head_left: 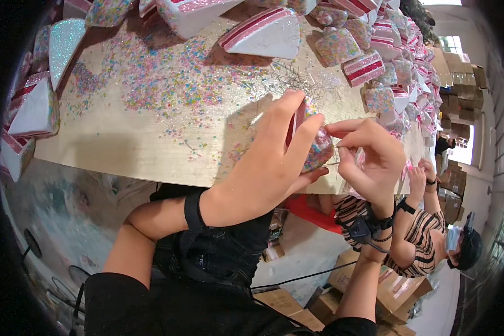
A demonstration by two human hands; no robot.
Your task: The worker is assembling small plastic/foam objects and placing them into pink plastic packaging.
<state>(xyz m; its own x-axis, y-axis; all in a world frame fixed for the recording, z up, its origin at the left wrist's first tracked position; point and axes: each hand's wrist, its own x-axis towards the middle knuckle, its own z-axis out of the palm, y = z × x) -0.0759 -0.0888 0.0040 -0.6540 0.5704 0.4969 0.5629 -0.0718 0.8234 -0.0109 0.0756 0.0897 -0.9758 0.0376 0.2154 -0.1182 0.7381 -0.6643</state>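
My left hand [263, 162] is closed around a fake cake slice [317, 147] and holds it just above the table's near edge. The slice has a coat of pastel sprinkles on its outer side and a dark pink layer showing between my fingers. Close against its right side, my right hand [372, 157] pinches a thin metal pin [335, 147] between thumb and forefinger; the fingers partly hide it. Many loose pins [305, 81] lie scattered on the table just beyond my hands.
Loose pastel beads [173, 75] spread over the wooden table [95, 148]. White-and-pink cake slices [266, 35] line its far side, with more at left and a heap [400, 73] at right. Another person [420, 238] works at right. Cardboard boxes [400, 288] stand on the floor.
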